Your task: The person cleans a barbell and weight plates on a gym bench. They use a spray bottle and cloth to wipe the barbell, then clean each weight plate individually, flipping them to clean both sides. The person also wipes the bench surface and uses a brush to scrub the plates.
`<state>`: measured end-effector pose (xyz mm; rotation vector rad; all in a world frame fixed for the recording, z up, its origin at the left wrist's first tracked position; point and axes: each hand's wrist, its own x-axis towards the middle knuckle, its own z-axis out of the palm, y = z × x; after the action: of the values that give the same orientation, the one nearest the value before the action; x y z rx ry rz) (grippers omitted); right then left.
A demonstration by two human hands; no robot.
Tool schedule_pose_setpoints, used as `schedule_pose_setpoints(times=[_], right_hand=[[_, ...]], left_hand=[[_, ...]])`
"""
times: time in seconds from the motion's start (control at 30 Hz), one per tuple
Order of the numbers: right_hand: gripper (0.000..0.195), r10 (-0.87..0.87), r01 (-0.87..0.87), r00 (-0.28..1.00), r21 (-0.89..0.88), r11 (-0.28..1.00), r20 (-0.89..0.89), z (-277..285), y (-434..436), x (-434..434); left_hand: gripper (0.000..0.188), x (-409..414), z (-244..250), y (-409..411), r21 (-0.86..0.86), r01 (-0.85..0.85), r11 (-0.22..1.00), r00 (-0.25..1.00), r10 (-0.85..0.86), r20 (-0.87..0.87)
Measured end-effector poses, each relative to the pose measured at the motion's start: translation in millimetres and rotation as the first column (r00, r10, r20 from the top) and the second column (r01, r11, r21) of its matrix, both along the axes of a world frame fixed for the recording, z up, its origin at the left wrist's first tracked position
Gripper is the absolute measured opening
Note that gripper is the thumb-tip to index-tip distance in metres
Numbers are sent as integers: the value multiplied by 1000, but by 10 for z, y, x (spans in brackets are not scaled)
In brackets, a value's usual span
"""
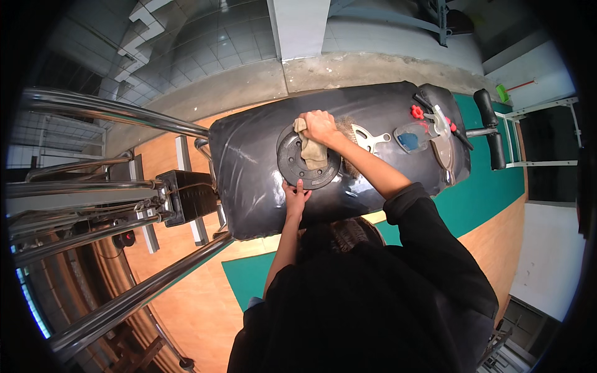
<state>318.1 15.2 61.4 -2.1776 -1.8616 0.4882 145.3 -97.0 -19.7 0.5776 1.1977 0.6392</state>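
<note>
A round dark weight plate (290,170) lies on the black padded bench (252,196), with several small holes around its face. Another dark round edge shows just behind its upper left rim. My right hand (318,127) grips a crumpled tan cloth (313,154) that rests across the plate and covers its centre. At the near rim my left hand (295,193) holds the plate, thumb on top. Right of the plate, partly behind my right forearm, sits a brush with brown bristles (345,125) and a cream-coloured handle (371,139).
Farther right on the bench are a clear spray bottle (413,137) with blue on it, a red knob (417,112), a black bar with red parts and a brown handled object (444,151). Chrome rails (116,116) and a black weight stack (186,198) stand left.
</note>
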Motion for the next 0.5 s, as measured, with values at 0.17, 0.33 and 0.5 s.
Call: schedule_pose_setpoints(times=[0.17, 0.33, 0.5], right_hand=[[22, -199, 205, 978, 115, 972, -63, -47, -167, -211], [31, 295, -292, 955, 77, 953, -38, -108, -148, -802], [23, -159, 158, 987, 57, 986, 5, -41, -51, 47]], left_hand=[[60, -12, 98, 37, 21, 84, 996, 996, -83, -31], [64, -39, 4, -10, 61, 47, 997, 999, -47, 5], [68, -47, 12, 22, 32, 21, 999, 1000, -22, 11]])
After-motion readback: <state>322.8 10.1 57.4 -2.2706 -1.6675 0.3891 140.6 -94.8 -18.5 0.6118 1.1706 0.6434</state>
